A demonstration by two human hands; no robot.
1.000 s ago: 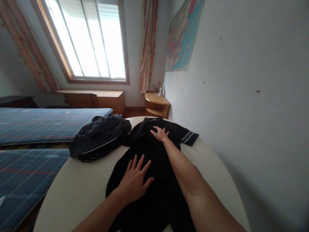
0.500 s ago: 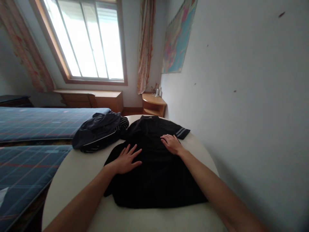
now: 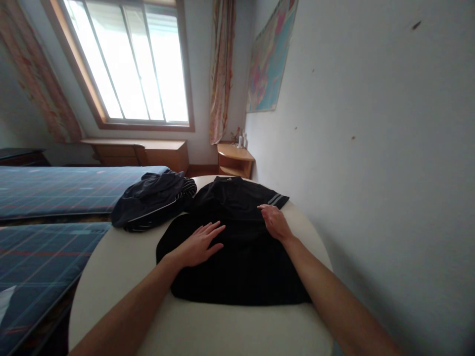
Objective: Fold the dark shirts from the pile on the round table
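Note:
A black short-sleeved T-shirt [image 3: 241, 272] lies spread out, its collar toward the far side. Two grey stripes cross its right sleeve. My left hand [image 3: 202, 243] rests on the left part of the shirt with fingers stretched out and thumb apart. On the shirt's right side, just below the striped sleeve, is my right hand [image 3: 275, 221]; its fingers point inward, slightly bent, and its thumb is hidden. No cloth shows gripped in either hand. Beside the shirt's left shoulder sits a heap of dark clothing [image 3: 148, 200] with white piping and striped parts.
The shirt and heap are on a round cream table [image 3: 111, 277]. Two plaid mattresses [image 3: 55, 247] stand left of it, and a white wall [image 3: 371, 198] runs close along the right. A wooden corner shelf [image 3: 235, 153] and a low desk [image 3: 166, 148] stand behind, under the window.
My right hand has slid outward to the shirt's right side, its fingers more bent. My left hand has moved slightly right. The shirt's near hem sits a little farther from me.

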